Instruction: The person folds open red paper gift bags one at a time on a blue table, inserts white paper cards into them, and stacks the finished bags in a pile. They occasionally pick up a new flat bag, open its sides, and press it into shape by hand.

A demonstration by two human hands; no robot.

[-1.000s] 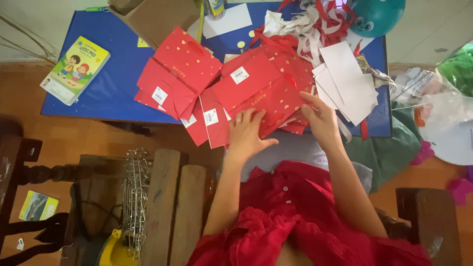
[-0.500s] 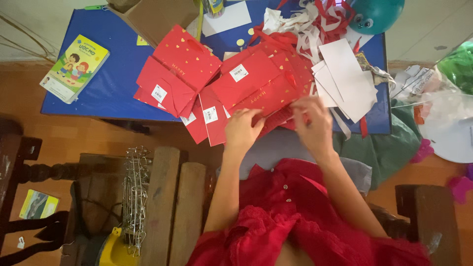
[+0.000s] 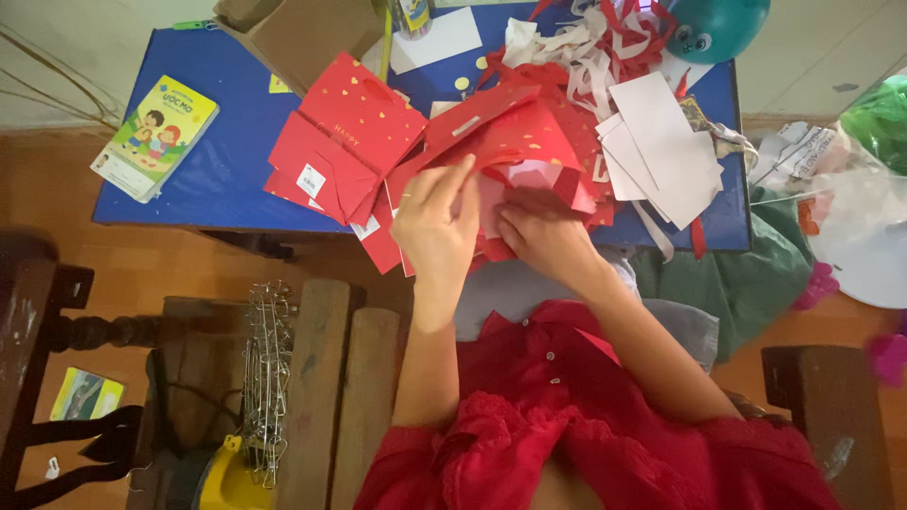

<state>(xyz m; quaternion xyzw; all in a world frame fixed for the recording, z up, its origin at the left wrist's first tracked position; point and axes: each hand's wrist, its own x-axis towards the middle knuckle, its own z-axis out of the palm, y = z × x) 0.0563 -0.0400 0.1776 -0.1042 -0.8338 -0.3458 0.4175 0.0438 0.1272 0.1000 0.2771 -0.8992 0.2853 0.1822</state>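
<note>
Left hand (image 3: 436,227) is raised at the near edge of the blue table (image 3: 217,161), its fingers pinched on the upper rim of a red paper gift bag (image 3: 515,142), and it lifts that rim so the mouth of the bag stands open. Right hand (image 3: 543,236) lies just beside it, lower, with the fingers bent and pressing into the pale inside of the same bag; I judge it is gripping the paper there, but the fingertips are partly hidden. This bag looks very light and thin, stiff only along its folds, so it probably creases or tears easily, and the best hold seems to be the folded rim or the side creases, not the flat face. Left of it, more flat red bags (image 3: 345,142) lie overlapped. Farther, white paper sheets (image 3: 661,142) and ribbon scraps (image 3: 586,47) are piled at right, a cardboard box (image 3: 302,33) stands at the far edge, and a children's book (image 3: 156,137) rests at far left.
</note>
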